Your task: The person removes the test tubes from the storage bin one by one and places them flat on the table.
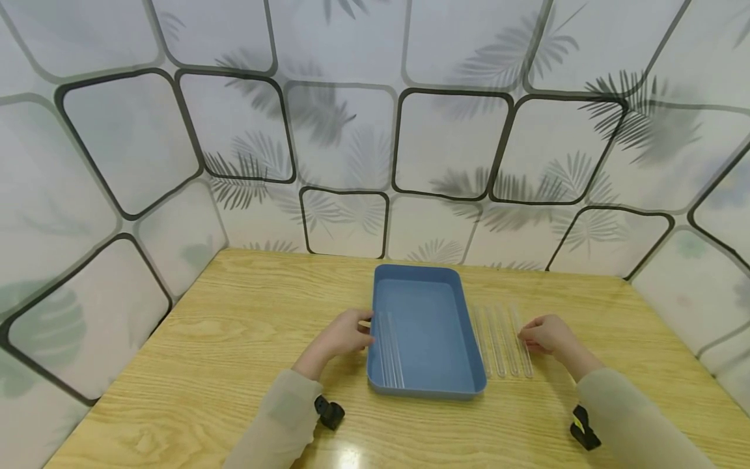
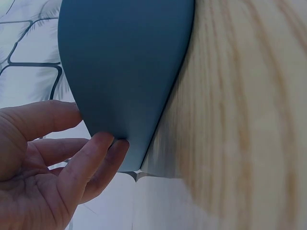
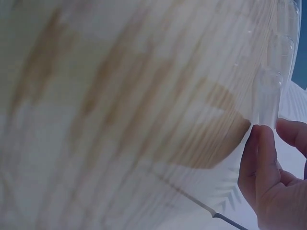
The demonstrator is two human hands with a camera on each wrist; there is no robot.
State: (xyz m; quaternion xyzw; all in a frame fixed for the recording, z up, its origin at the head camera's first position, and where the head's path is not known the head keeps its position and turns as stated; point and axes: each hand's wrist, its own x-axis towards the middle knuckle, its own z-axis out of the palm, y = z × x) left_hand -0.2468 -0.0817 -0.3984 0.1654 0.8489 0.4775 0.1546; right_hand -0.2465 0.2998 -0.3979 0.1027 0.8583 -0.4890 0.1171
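A blue tray (image 1: 430,384) lies on the wooden table between my hands. My left hand (image 1: 346,332) is at the tray's left side, its fingertips touching the outer wall (image 2: 124,72) with loosely bent fingers. Clear test tubes (image 1: 389,352) lie lengthwise inside the tray along its left wall. To the right of the tray, several more clear test tubes lie side by side in a row. My right hand (image 1: 545,335) pinches the outermost test tube (image 1: 525,358) between thumb and fingers. In the right wrist view, this tube's rounded end (image 3: 266,91) sticks out past the fingertips.
The wooden table (image 1: 263,312) runs back to a patterned curtain (image 1: 340,143) that also hangs on both sides. A black wrist camera (image 1: 330,413) sits at the left sleeve, another camera (image 1: 584,430) at the right sleeve.
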